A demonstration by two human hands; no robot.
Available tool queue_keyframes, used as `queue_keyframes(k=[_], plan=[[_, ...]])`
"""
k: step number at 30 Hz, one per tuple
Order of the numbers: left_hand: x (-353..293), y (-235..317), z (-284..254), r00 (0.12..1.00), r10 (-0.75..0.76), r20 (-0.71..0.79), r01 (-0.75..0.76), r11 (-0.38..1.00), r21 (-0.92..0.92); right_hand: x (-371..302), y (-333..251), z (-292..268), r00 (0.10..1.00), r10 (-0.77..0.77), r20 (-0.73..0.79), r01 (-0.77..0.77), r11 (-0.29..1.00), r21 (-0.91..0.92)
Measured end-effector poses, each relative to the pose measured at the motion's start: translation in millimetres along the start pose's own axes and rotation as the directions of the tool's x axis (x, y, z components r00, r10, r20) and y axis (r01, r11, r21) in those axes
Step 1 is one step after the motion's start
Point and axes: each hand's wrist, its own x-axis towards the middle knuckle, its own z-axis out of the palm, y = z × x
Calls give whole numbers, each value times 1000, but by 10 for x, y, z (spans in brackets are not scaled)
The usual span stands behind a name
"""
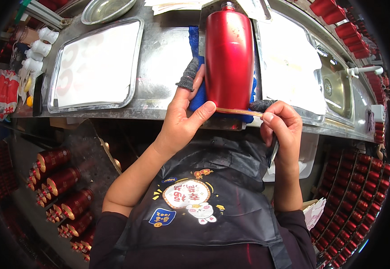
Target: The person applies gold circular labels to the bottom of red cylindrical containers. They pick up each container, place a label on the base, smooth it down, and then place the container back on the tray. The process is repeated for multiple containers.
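A glossy red bottle (229,58) lies on a blue cloth (194,38), its neck pointing away from me and its base toward me. My left hand (181,105) steadies it from the left, thumb pressed at the base's edge. Along that edge runs a thin gold-coloured strip (237,111). My right hand (287,127) pinches the strip's right end between thumb and forefinger. One finger of each hand wears a dark grey knit sleeve. A narrow grey object (274,151) shows below my right hand; what it is I cannot tell.
Metal trays with white sheets (98,65) (289,62) flank the bottle on the steel counter (159,58). A round metal dish (107,10) stands far left, a sink (336,85) at right. Red bottles (65,179) stand lower left; red rows of containers (356,201) fill the lower right.
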Motion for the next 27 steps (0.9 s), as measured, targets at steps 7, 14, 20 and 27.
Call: queue_keyframes(k=[7, 14, 20, 27], plan=[[57, 12, 74, 1000, -10, -1, 10, 999, -49, 26, -9, -63, 1000, 16, -14, -16, 1000, 4], [18, 22, 39, 1000, 2, 23, -3, 999, 49, 25, 32, -19, 1000, 12, -3, -13, 999, -53], [-92, 57, -29, 961, 273, 51, -260, 822, 506, 56, 70, -23, 1000, 16, 15, -15, 999, -36], [-367, -6, -95, 942, 269, 200, -309, 468, 828, 68, 112, 8, 999, -36, -10, 36, 998, -43]])
